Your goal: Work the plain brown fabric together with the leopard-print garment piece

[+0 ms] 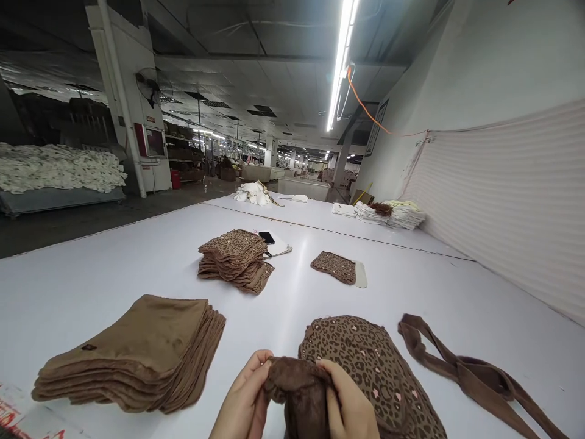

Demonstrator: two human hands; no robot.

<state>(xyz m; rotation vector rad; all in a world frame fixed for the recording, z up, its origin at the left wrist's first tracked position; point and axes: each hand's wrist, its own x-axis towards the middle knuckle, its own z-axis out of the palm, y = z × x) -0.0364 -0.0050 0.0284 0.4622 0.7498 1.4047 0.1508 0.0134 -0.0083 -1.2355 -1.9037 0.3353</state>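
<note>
**Both hands pinching a dark brown fabric piece at the table's near edge**

Head view: You are holding a bunched dark brown fabric piece point(297, 390) at 6 o'clock, low in the frame, just above the white cutting table point(137, 256). Your left hand point(244, 399) is gripping its left edge, fingers curled closed and the thumb pressing on top of the cloth. Your right hand point(350, 402) is clamping the right side, thumb and fingers closing over the fold. The piece is hanging between the two hands and touching the leopard-print fabric piece point(375, 366), which is lying just behind it at 5 o'clock and spreading toward the bottom edge.

At 4 o'clock, dark brown fabric straps point(461, 369) are lying loose on the table, near the leopard piece but apart from it. At 8 o'clock, a tall stack of plain brown fabric panels point(137, 347) is sitting squarely, well apart from your hands. At 11 o'clock, farther out, a stack of leopard-print pieces point(235, 259) is leaning slightly, with a black phone point(266, 237) resting on papers just behind it. At 12 o'clock, a single small leopard-print piece point(335, 266) is lying flat over a pale liner. Far off at 1 o'clock, stacks of white cut pieces point(388, 213) are sitting beside the striped wall covering point(512, 207).
</note>
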